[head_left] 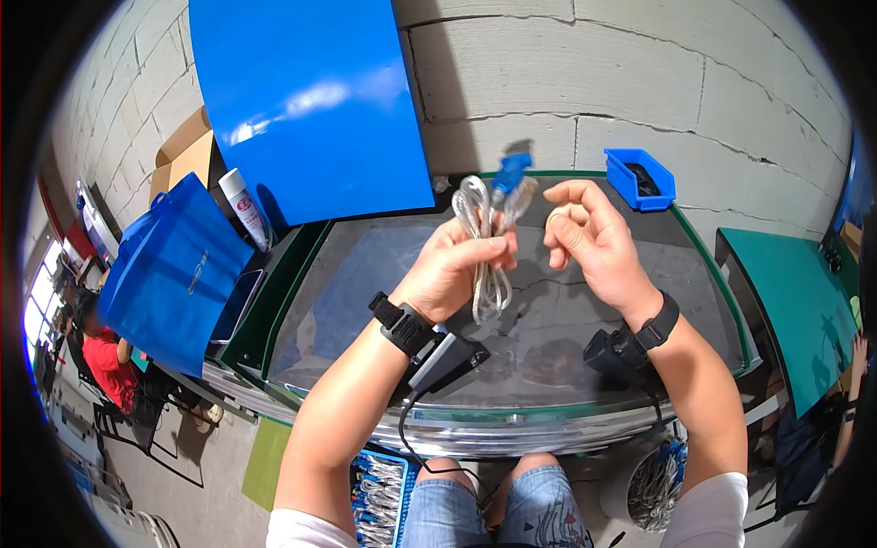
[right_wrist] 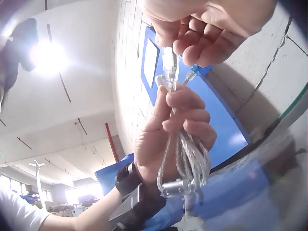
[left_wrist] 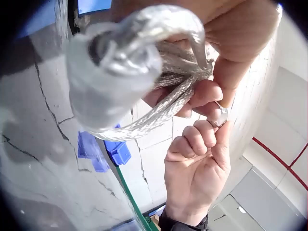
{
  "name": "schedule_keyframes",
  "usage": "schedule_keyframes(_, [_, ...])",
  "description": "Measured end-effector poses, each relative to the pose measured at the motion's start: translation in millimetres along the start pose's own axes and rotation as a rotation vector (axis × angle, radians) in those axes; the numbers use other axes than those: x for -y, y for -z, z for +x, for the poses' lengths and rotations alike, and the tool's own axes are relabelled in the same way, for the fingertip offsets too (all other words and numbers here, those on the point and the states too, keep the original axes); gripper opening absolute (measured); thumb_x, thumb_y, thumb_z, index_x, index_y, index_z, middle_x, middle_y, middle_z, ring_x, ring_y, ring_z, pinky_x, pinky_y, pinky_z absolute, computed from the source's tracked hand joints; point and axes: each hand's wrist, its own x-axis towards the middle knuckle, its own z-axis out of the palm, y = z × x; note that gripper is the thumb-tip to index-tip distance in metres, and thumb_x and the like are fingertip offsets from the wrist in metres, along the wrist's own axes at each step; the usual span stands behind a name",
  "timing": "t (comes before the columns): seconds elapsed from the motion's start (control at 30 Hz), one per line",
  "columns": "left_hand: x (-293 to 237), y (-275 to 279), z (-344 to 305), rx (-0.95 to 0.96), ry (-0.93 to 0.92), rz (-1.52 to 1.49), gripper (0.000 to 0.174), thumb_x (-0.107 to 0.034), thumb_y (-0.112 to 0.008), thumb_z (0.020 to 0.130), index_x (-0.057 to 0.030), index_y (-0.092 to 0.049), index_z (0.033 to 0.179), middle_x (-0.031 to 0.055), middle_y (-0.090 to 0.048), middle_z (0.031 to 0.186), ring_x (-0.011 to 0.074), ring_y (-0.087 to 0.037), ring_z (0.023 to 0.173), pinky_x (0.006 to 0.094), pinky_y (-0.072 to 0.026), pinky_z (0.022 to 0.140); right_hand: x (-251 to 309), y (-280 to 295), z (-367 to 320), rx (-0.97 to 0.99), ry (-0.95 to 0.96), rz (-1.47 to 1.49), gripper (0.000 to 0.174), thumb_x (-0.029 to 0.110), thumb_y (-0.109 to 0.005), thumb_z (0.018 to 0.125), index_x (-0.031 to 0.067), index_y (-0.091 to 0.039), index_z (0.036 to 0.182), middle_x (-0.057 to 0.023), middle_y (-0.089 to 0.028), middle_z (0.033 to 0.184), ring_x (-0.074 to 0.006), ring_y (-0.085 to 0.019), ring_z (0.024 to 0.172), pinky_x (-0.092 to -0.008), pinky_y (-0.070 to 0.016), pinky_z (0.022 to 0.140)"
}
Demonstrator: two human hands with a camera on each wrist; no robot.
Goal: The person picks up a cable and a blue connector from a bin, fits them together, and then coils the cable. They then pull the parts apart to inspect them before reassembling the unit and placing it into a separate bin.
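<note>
My left hand grips a bundled silvery, see-through cable over the dark tabletop, with loops hanging below the fingers. A blue plug and a clear plug stick up from the bundle. Close up in the left wrist view is a whitish cylinder on the cable. Just right of the plugs is my right hand, fingers loosely curled. Its fingertips are close to the clear plug, with a small gap in the head view; both wrist views overlap them.
A green-edged table lies under my hands. At its back right stands a blue bin with dark contents; a spray can and blue bag stand left. A basket and bucket below hold cables. A person sits far left.
</note>
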Motion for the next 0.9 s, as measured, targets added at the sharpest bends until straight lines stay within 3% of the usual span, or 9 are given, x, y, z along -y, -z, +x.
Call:
schedule_keyframes(0.1, [-2.9, -0.8, 0.7, 0.001, -0.083, -0.112, 0.039, -0.009, -0.065, 0.079, -0.0013, -0.049, 0.114, 0.0044, -0.057, 0.096, 0.0123, -0.054, 0.082, 0.0337, -0.0431, 0.087, -2.9, -0.5, -1.0, -0.032, 0.049, -0.142, 0.021, 0.016, -0.062, 0.087, 0.0032, -0.049, 0.097, 0.0012, -0.052, 0.073, -0.0037, -0.048, 0.06, -0.0184, -0.042, 0.053])
schedule_keyframes(0.17, [-5.3, -7.3, 1.3, -0.063, -0.196, -0.117, 0.042, -0.008, -0.066, 0.079, -0.0029, -0.048, 0.116, 0.0042, -0.057, 0.097, 0.0131, -0.056, 0.086, 0.0348, -0.0427, 0.088, 0.0, 3.3, -2.5, 0.277, 0.062, -0.399, 0.028, 0.016, -0.069, 0.08, 0.0037, -0.049, 0.095, 0.001, -0.051, 0.073, -0.0034, -0.046, 0.06, -0.019, -0.0416, 0.053])
schedule_keyframes(0.23, [-1.3, -0.6, 3.4, -0.016, -0.216, -0.15, 0.044, -0.008, -0.065, 0.08, -0.0047, -0.046, 0.119, 0.0037, -0.057, 0.101, 0.0139, -0.057, 0.09, 0.0364, -0.0424, 0.092, -1.2, -3.2, -4.8, 0.365, 0.105, -0.456, 0.036, 0.018, -0.077, 0.071, 0.0059, -0.052, 0.094, -0.001, -0.051, 0.076, -0.0059, -0.047, 0.064, -0.0221, -0.0428, 0.055])
schedule_keyframes(0.37, [-0.4, 0.9, 3.9, -0.084, -0.253, -0.165, 0.046, -0.012, -0.064, 0.083, -0.007, -0.042, 0.123, 0.0049, -0.058, 0.103, 0.0167, -0.058, 0.096, 0.0403, -0.0424, 0.096, -4.4, -3.9, -3.3, 0.354, 0.247, -0.567, 0.025, 0.012, -0.071, 0.076, 0.0037, -0.054, 0.092, -0.003, -0.053, 0.078, -0.0082, -0.05, 0.066, -0.0232, -0.043, 0.056])
schedule_keyframes(0.43, [-1.0, -1.6, 2.4, -0.041, -0.199, -0.161, 0.046, -0.011, -0.065, 0.082, -0.0094, -0.043, 0.122, 0.0071, -0.059, 0.104, 0.0198, -0.059, 0.096, 0.0403, -0.0455, 0.091, -4.9, -3.3, -3.1, 0.318, 0.263, -0.539, 0.02, 0.01, -0.068, 0.079, 0.0029, -0.055, 0.092, -0.0033, -0.053, 0.078, -0.0086, -0.051, 0.065, -0.0233, -0.0432, 0.056])
schedule_keyframes(0.57, [5.5, 6.3, 2.3, -0.061, -0.063, -0.144, 0.042, -0.009, -0.069, 0.079, -0.0111, -0.048, 0.115, 0.0074, -0.061, 0.101, 0.0223, -0.062, 0.091, 0.039, -0.0471, 0.085, -7.0, -1.5, -3.5, 0.269, 0.172, -0.44, 0.014, 0.007, -0.06, 0.084, 0.0006, -0.057, 0.095, -0.0033, -0.055, 0.076, -0.0076, -0.052, 0.064, -0.0229, -0.0432, 0.057])
schedule_keyframes(0.63, [5.0, 6.1, 2.6, -0.096, -0.069, -0.132, 0.036, -0.006, -0.069, 0.078, -0.011, -0.049, 0.108, 0.0061, -0.062, 0.096, 0.0214, -0.062, 0.093, 0.038, -0.0461, 0.085, -13.5, -0.3, -3.1, 0.243, 0.019, -0.267, 0.014, 0.008, -0.058, 0.086, 0.0002, -0.054, 0.097, -0.0026, -0.056, 0.078, -0.0065, -0.052, 0.065, -0.0223, -0.0431, 0.056])
schedule_keyframes(0.73, [3.0, 3.4, 2.3, -0.146, -0.112, -0.063, 0.029, -0.005, -0.069, 0.077, -0.0103, -0.049, 0.098, 0.0046, -0.062, 0.091, 0.0178, -0.06, 0.093, 0.0338, -0.0444, 0.083, -11.6, -7.2, -3.5, 0.167, 0.013, -0.13, 0.014, 0.009, -0.056, 0.087, 0.0008, -0.051, 0.098, -0.0012, -0.055, 0.076, -0.0057, -0.051, 0.065, -0.0213, -0.0428, 0.056])
schedule_keyframes(0.9, [2.9, 5.1, 2.0, -0.171, -0.081, -0.051, 0.03, -0.007, -0.07, 0.076, -0.0088, -0.048, 0.096, 0.0051, -0.062, 0.09, 0.016, -0.06, 0.09, 0.0322, -0.0455, 0.08, -11.1, -6.0, -2.6, 0.165, 0.02, -0.195, 0.014, 0.01, -0.057, 0.088, 0.0016, -0.05, 0.096, 0.0007, -0.053, 0.071, -0.004, -0.049, 0.062, -0.0198, -0.0416, 0.054])
